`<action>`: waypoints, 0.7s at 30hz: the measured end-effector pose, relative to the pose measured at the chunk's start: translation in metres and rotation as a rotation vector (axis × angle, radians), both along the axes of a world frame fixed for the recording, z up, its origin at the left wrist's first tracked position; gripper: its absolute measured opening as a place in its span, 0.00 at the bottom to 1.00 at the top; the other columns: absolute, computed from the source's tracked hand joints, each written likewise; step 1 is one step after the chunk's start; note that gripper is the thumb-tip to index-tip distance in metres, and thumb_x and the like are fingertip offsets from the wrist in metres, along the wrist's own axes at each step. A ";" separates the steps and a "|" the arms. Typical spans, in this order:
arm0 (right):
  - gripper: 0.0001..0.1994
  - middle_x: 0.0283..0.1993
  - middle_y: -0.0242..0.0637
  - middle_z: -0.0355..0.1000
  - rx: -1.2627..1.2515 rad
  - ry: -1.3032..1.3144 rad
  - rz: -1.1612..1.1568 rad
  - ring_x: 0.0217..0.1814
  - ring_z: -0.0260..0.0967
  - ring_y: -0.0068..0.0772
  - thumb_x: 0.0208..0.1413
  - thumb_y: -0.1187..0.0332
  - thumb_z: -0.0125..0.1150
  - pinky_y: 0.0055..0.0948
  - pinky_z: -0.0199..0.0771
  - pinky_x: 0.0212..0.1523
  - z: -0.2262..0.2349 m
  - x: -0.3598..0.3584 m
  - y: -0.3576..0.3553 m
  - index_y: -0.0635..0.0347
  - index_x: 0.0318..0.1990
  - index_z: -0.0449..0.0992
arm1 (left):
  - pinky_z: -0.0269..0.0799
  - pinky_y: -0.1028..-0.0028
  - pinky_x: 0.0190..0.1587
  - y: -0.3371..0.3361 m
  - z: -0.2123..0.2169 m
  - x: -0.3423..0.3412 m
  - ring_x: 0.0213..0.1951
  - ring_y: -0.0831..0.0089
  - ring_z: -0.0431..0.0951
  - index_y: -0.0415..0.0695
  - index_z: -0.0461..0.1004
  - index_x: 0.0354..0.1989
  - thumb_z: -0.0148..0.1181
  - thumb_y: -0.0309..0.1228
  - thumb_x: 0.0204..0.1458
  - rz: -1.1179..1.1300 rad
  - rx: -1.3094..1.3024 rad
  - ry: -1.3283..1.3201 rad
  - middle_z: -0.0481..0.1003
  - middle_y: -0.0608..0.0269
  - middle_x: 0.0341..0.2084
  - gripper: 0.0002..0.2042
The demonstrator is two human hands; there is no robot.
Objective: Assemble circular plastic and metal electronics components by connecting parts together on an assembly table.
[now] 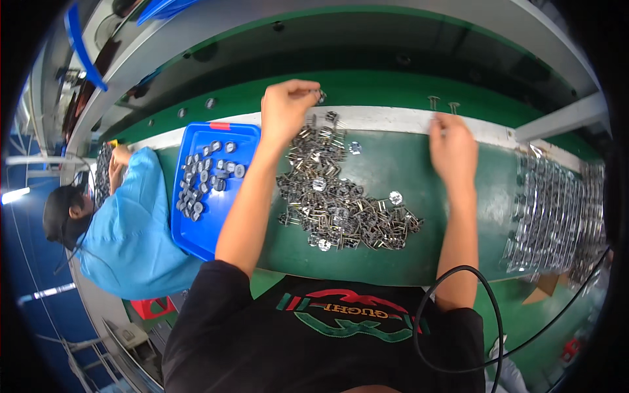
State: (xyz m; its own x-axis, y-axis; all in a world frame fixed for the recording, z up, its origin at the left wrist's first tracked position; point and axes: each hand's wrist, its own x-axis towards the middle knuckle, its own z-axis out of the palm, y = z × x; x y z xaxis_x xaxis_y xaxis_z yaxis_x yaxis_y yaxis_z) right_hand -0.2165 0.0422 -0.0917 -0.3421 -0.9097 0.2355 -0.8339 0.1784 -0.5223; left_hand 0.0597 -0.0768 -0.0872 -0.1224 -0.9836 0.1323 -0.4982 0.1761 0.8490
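My left hand (283, 110) reaches over the white ledge at the far side of the bench. Its fingers are pinched on a small metal part (320, 97); the fingers hide some of it. Below it spreads a heap of small metal parts with thin legs (337, 209), a few showing shiny round faces. My right hand (453, 147) is at the same ledge farther right, fingers curled in; whatever they hold is hidden. Just beyond its fingertips stand two small legged metal parts (434, 102), apart from the heap.
Left of the heap, a blue tray (185, 226) holds several round grey-black pieces. Clear plastic trays of parts (549, 213) are stacked at the right. A co-worker in a blue garment (134, 232) sits at the left. A black cable (501, 321) loops by my right arm.
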 end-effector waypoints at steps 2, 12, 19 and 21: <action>0.13 0.46 0.48 0.75 0.028 0.215 -0.100 0.47 0.73 0.53 0.60 0.63 0.55 0.47 0.73 0.47 -0.014 -0.031 -0.018 0.61 0.46 0.78 | 0.77 0.70 0.42 -0.032 0.001 0.014 0.36 0.66 0.84 0.43 0.83 0.36 0.67 0.30 0.46 0.126 -0.090 -0.187 0.83 0.56 0.30 0.09; 0.10 0.41 0.40 0.75 -0.021 0.164 -0.128 0.43 0.73 0.46 0.59 0.64 0.60 0.40 0.73 0.44 -0.030 -0.067 -0.045 0.55 0.44 0.82 | 0.75 0.63 0.46 -0.112 -0.031 0.061 0.42 0.58 0.81 0.48 0.83 0.36 0.65 0.42 0.49 0.282 -0.004 -0.556 0.81 0.55 0.37 0.12; 0.07 0.44 0.37 0.73 -0.346 -0.594 0.054 0.44 0.77 0.30 0.59 0.76 0.61 0.27 0.79 0.38 -0.010 -0.034 -0.008 0.66 0.43 0.80 | 0.75 0.58 0.50 -0.112 -0.028 0.162 0.46 0.50 0.79 0.46 0.77 0.48 0.63 0.39 0.51 0.433 0.068 -1.085 0.79 0.46 0.42 0.17; 0.07 0.47 0.42 0.71 -0.409 -0.874 0.092 0.44 0.77 0.36 0.59 0.81 0.59 0.28 0.83 0.41 -0.008 -0.013 0.003 0.71 0.44 0.77 | 0.75 0.59 0.50 -0.113 -0.031 0.181 0.44 0.50 0.80 0.45 0.78 0.46 0.64 0.36 0.49 0.398 0.142 -1.037 0.80 0.47 0.40 0.16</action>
